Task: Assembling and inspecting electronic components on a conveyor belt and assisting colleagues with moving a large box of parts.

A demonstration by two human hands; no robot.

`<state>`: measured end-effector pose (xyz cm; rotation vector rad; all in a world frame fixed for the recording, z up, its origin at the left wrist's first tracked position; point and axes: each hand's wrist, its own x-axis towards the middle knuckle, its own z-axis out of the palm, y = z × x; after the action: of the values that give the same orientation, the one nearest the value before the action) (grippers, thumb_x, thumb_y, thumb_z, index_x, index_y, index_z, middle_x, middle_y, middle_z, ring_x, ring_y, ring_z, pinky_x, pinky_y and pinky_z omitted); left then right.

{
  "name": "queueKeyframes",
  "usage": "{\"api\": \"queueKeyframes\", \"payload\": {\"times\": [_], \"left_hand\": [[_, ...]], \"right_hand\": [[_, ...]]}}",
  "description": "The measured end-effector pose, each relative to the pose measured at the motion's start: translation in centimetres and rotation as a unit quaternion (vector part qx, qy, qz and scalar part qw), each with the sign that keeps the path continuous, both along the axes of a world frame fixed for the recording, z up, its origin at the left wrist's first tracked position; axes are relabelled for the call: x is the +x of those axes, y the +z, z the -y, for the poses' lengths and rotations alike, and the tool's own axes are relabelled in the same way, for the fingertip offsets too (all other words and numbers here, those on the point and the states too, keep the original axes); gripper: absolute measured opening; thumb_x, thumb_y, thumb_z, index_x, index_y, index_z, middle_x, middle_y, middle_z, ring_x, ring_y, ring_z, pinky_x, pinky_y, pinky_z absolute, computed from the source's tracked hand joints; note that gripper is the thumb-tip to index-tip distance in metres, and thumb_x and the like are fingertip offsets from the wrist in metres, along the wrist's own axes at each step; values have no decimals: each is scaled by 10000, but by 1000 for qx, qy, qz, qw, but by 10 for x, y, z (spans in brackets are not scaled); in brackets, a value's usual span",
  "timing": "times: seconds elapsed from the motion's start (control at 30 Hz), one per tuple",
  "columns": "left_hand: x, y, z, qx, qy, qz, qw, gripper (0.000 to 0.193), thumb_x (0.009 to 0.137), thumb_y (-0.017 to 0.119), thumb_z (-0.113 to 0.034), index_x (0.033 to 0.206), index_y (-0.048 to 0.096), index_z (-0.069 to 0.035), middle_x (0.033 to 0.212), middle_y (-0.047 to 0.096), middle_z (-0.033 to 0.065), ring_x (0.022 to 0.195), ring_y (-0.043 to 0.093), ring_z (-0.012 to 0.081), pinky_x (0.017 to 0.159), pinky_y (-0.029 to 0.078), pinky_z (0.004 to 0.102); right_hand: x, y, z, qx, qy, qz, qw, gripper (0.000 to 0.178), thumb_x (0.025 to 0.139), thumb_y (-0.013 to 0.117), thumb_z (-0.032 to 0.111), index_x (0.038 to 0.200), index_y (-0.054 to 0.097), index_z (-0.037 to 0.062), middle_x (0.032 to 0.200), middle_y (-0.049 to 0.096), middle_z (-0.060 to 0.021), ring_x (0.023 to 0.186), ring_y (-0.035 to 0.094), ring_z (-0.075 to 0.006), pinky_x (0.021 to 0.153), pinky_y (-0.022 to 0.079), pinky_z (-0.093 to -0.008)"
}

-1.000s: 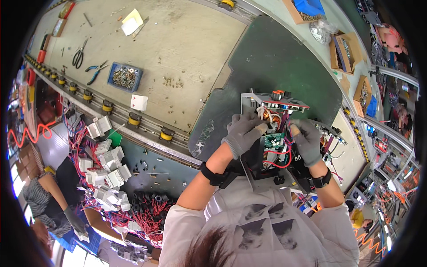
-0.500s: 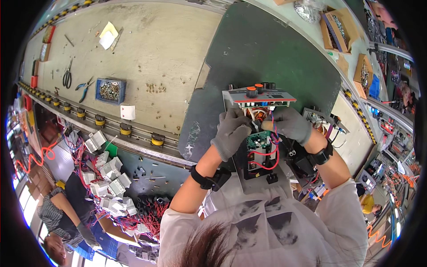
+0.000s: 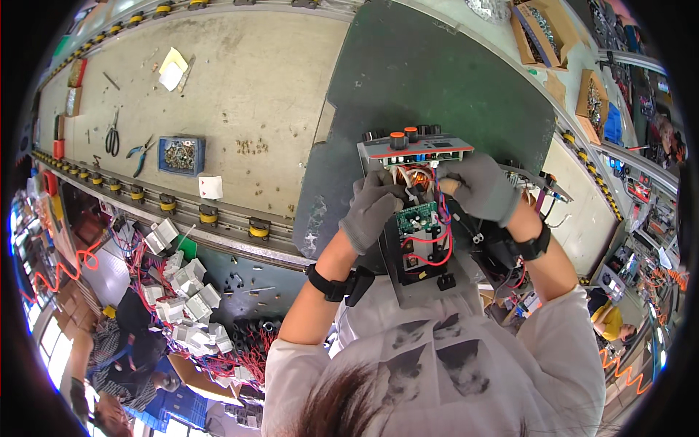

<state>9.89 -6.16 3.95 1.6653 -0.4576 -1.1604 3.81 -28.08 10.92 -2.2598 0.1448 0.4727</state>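
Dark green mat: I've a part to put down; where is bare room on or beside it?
Free: the upper mat beyond the open unit, and most of the pale worktop between the paper scraps and the mat's left edge, above the scattered parts. Crowded: around the left hand and right hand, and among the white housings at lower left.

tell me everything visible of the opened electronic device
The opened electronic device has a dark, seemingly metal chassis, a grey panel with orange-topped knobs at its far end, a coppery coil, green circuit board and looping red wires. It sits by the green mat; left grip and right grip flank its coil, exact contact hidden.
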Motion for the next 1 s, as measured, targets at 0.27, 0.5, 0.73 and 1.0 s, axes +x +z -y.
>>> {"api": "queueKeyframes", "payload": {"times": [0.27,0.5,0.73,1.0], "left_hand": [[-2,-10,-6,-56,-44,112,991,352,800,432,-294,964,658,-80,1045,477,131,975,370,334,916,327,380],[-12,-18,-3,-65,-14,172,983,149,794,510,-154,880,592,-65,1083,536,164,1000,451,316,921,319,402],[-7,-30,8,-159,135,-310,927,597,646,463,-176,1186,523,72,1095,598,128,1008,552,191,911,394,277],[17,30,31,-133,38,-343,929,428,736,543,-190,1105,561,26,979,624,90,912,588,157,819,458,273]], "right_hand": [[-9,12,-5,232,-145,-60,960,121,790,610,79,822,548,-21,786,536,-100,736,483,-177,677,420,-298],[-33,9,-12,145,-69,14,987,184,729,665,64,834,529,-2,810,506,-93,715,518,-190,637,437,-292],[-76,-3,-44,6,-291,-38,956,372,778,665,140,1081,474,39,877,588,-103,750,592,-217,684,478,-317],[-69,-27,-37,-11,-287,2,958,314,815,604,284,1007,616,36,930,630,-180,775,618,-322,707,482,-386]]}}
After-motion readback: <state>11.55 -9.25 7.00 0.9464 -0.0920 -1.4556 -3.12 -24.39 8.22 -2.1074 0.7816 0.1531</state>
